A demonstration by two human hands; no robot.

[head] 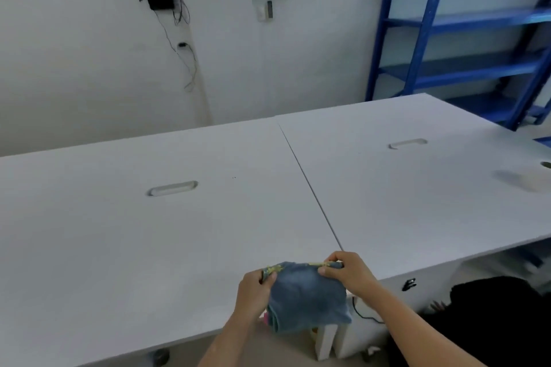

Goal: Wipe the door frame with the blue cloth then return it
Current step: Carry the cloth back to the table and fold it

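Gripping blue cloth (pixel 307 295) both hands, at table (pixel 149 247) near edge

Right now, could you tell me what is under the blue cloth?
The cloth hangs from both hands over the table edge. Something pink peeks out at its lower left, and white legs show below. Anything directly behind the cloth is covered.

Evenly lit and soft, cool blue-grey cast, faint shadows under the hands (pixel 298 280), motion blur and wide-angle bending far right of the grip.
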